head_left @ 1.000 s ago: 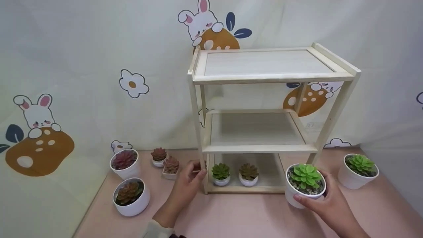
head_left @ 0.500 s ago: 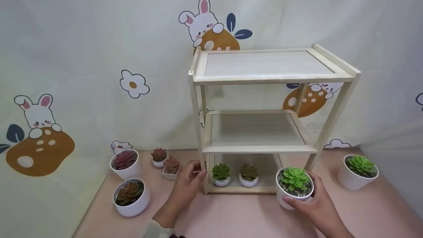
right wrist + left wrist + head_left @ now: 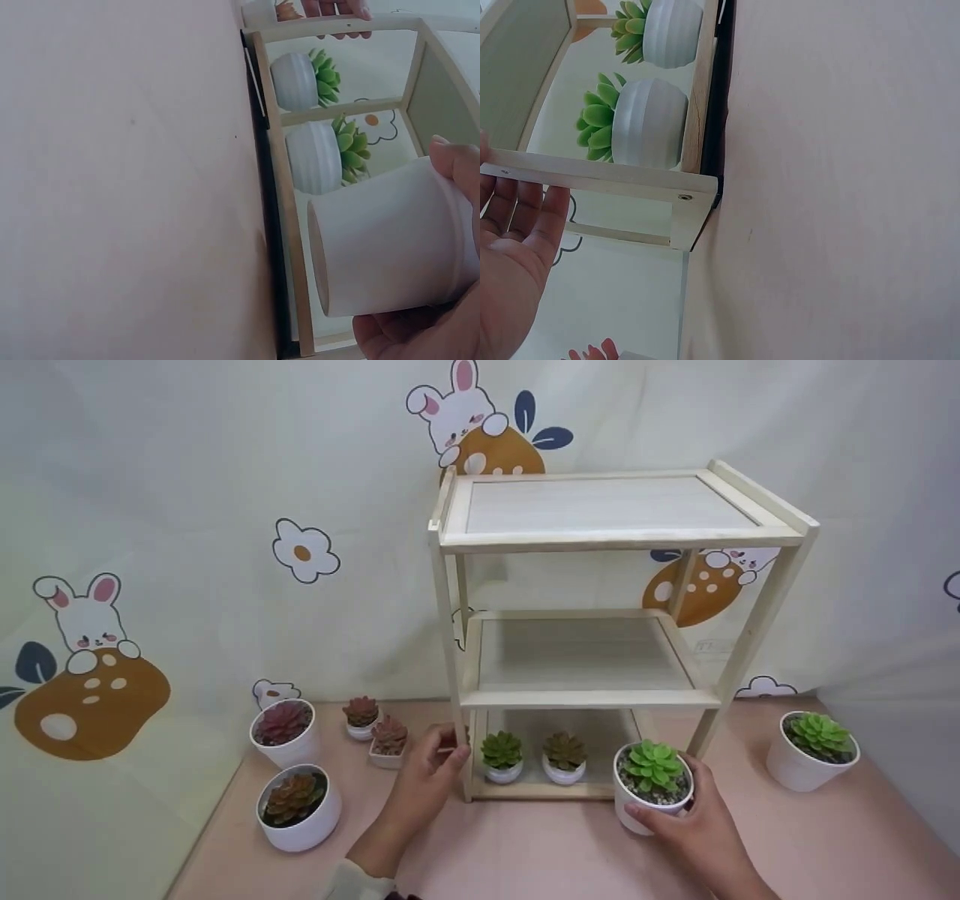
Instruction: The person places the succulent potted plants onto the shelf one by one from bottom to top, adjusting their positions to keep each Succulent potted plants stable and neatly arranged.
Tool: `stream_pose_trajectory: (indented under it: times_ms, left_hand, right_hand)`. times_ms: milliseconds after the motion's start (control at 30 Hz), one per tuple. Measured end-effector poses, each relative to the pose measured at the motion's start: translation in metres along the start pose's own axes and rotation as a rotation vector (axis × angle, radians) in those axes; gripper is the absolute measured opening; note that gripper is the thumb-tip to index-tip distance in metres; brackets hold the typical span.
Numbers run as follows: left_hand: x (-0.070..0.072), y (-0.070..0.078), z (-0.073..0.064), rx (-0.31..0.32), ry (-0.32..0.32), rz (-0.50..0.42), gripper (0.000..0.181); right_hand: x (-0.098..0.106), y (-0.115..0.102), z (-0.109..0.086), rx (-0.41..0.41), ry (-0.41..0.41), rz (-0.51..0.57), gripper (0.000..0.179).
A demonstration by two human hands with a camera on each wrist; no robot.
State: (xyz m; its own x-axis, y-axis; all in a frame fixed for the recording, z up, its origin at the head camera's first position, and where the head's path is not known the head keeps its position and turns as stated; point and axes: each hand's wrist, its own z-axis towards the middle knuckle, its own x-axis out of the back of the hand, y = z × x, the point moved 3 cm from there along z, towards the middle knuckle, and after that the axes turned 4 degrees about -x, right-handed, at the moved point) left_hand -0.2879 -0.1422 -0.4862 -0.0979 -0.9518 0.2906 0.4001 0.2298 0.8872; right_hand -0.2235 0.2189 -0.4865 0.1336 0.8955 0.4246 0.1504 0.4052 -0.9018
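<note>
My right hand [image 3: 701, 825] grips a white potted succulent [image 3: 654, 776] with bright green leaves, fingers and thumb round the pot. It is at the bottom shelf's front right; in the right wrist view the pot [image 3: 390, 240] is tilted, its base showing. My left hand [image 3: 427, 772] holds the left front leg [image 3: 454, 682] of the wooden shelf rack [image 3: 585, 699]; in the left wrist view its fingers [image 3: 551, 217] go behind that leg. Two small potted succulents, one green [image 3: 501, 754] and one brownish green [image 3: 564, 755], stand on the bottom shelf.
To the left stand a dark red potted succulent [image 3: 285, 735], a brown one [image 3: 298, 808] and two small reddish ones [image 3: 361, 716], [image 3: 388, 742]. Another green potted succulent [image 3: 814, 750] stands far right. The rack's middle shelf [image 3: 577, 652] hangs above the lowest one.
My right hand has moved left with the green potted succulent, along the front of the bottom shelf. My left hand has stayed on the rack's leg.
</note>
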Motion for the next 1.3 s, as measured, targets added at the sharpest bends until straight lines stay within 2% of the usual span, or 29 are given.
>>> stream_pose_trajectory:
  times_ms: [333, 700, 1033, 1300]
  left_hand:
    - [0.001, 0.001, 0.0, 0.013, -0.004, 0.019, 0.034]
    - [0.0, 0.002, -0.001, -0.02, -0.008, 0.001, 0.035]
    - [0.0, 0.0, -0.002, -0.023, -0.013, 0.012, 0.039]
    - [0.0, 0.001, -0.001, -0.021, -0.01, 0.018, 0.037]
  right_hand:
    - [-0.009, 0.001, 0.006, 0.023, 0.015, 0.003, 0.107]
    - [-0.012, 0.005, 0.008, 0.045, 0.022, -0.012, 0.111]
    - [-0.013, 0.007, 0.008, 0.044, -0.011, -0.045, 0.111]
    - [-0.012, 0.007, 0.006, 0.055, 0.011, -0.118, 0.108]
